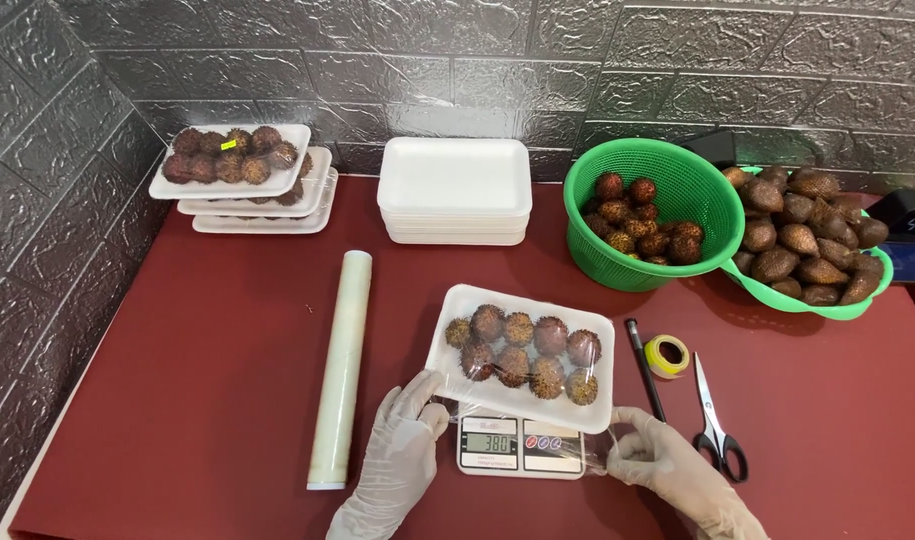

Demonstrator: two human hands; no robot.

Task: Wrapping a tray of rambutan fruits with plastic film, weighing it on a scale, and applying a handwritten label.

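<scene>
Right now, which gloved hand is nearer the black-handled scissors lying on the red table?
Right. The right hand is just left of the scissors, close beside their handles. The left hand is far off, across the white digital scale.

A roll of cling film [341, 370] lies lengthwise on the dark red counter [208, 400]. At the back left, wrapped trays of rambutans [240, 175] sit stacked against the grey embossed wall [458, 60]. Beside them stands a stack of empty white foam trays [456, 190]. A green basket [653, 212] holds loose rambutans, and a second green basket [806, 245], touching it, holds brown snake fruit. A black pen [645, 368], a roll of yellow tape [667, 356] and scissors [715, 420] lie close together.
</scene>
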